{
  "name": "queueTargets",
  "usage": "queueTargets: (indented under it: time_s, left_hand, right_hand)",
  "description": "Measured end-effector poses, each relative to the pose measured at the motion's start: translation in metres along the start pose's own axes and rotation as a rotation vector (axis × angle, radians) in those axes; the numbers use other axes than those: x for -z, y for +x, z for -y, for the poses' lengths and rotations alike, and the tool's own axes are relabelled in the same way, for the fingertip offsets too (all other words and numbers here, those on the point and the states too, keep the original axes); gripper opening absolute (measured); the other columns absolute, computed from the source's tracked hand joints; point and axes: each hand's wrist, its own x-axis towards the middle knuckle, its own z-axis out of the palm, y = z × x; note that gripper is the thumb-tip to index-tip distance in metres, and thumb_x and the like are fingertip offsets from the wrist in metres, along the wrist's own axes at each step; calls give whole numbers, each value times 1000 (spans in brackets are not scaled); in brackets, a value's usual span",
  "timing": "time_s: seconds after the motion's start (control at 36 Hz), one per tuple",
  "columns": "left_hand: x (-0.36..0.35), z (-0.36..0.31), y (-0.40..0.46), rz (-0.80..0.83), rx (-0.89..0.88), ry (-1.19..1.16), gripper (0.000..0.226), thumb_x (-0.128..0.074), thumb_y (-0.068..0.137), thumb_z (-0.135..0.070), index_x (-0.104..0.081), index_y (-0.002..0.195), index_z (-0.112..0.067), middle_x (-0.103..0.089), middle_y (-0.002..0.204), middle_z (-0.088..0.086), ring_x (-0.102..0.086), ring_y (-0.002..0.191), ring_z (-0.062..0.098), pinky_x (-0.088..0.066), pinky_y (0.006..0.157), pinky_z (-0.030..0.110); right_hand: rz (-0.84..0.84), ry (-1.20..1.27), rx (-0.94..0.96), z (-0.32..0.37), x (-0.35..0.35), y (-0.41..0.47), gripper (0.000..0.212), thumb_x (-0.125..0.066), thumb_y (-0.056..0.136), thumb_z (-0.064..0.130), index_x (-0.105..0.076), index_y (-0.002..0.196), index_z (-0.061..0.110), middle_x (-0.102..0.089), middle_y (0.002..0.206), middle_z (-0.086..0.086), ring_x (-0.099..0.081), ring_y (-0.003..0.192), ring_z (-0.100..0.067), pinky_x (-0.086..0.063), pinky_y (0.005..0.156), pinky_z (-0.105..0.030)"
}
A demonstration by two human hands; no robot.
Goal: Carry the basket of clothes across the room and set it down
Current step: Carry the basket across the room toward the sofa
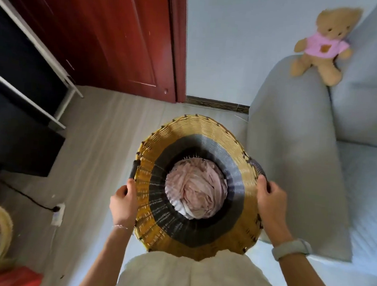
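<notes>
Basket of clothes held straight ahead of the torso, over the floor, right rim just beside the sofa arm. Left hand clenched on the left handle, right hand on the right handle. Fingers grip opposite sides, so load sits centred between both hands, neither nearer. Likely mid-carry; set-down goes straight down onto open floor ahead.

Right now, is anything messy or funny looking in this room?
Nothing is spilled. The clothes sit bunched at the bottom of the basket. The teddy bear looks funny, perched tilted on top of the sofa arm.
</notes>
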Motion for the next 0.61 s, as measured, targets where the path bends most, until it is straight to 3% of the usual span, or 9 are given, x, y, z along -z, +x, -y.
queueTargets:
  time_s: [0.39,0.47,0.61]
  left_hand:
    - [-128,-162,119,-112,17,-48,46,-40,91,-38,-50,63,-2,-45,64,19,-40,63,26,-32,62,34]
    - [-147,-184,134,-118,8,-44,46,-41,91,-36,-40,58,-5,-39,61,16,-35,60,24,-29,60,35]
    - [-177,-222,169,-59,28,-56,47,-41,94,-30,-39,52,-8,-35,52,9,-31,49,20,-28,57,31]
  right_hand:
    - [87,-25,61,96,-33,252,41,-42,96,27,-43,58,9,-34,52,-8,-31,48,-18,-24,48,-26]
    - [89,-17,62,112,-33,286,45,-42,96,22,-38,52,14,-33,48,-3,-29,45,-16,-23,45,-26]
    - [65,-53,8,127,-50,338,39,-43,95,24,-44,59,10,-37,53,-5,-32,49,-17,-26,48,-23]
